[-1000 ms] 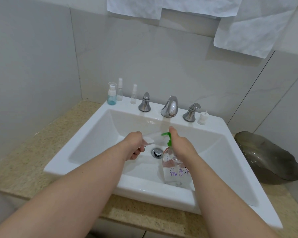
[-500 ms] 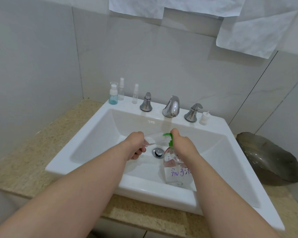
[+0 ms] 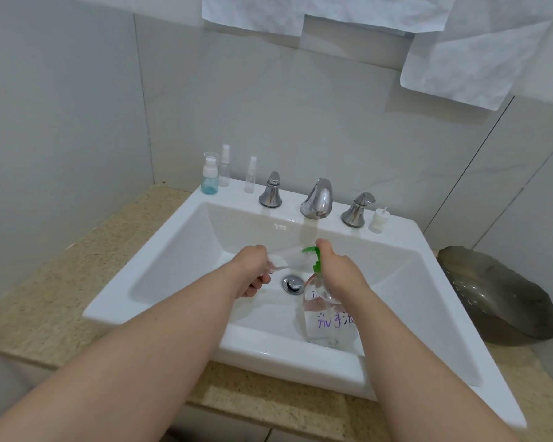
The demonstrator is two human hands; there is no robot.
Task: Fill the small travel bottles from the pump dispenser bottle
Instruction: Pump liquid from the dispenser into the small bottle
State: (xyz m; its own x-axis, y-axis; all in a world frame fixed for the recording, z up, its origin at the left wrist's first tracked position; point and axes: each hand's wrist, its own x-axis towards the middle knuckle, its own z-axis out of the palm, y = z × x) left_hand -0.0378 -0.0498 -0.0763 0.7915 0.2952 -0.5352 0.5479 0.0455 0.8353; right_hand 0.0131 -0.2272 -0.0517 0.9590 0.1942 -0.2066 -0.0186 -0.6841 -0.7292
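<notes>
A clear pump dispenser bottle (image 3: 324,317) with a green pump head (image 3: 313,256) and purple writing stands in the white sink (image 3: 173,250). My right hand (image 3: 339,269) is wrapped around its neck, thumb on top of the pump. My left hand (image 3: 251,269) holds a small clear travel bottle (image 3: 288,258) tilted sideways, its mouth at the green nozzle. Three more small bottles stand on the sink's back left ledge: a blue-tinted one (image 3: 209,175) and two clear spray bottles (image 3: 225,165) (image 3: 250,175).
Chrome tap (image 3: 316,199) with two handles (image 3: 270,194) (image 3: 355,210) sits at the back rim. A small white cap with a tube (image 3: 378,220) stands right of the handles. The drain (image 3: 292,283) lies below my hands. A grey metal bowl (image 3: 498,298) rests on the beige counter (image 3: 77,282).
Both hands hold almost the same pose over the sink; the view has shifted slightly. My right thumb stays on the pump head.
</notes>
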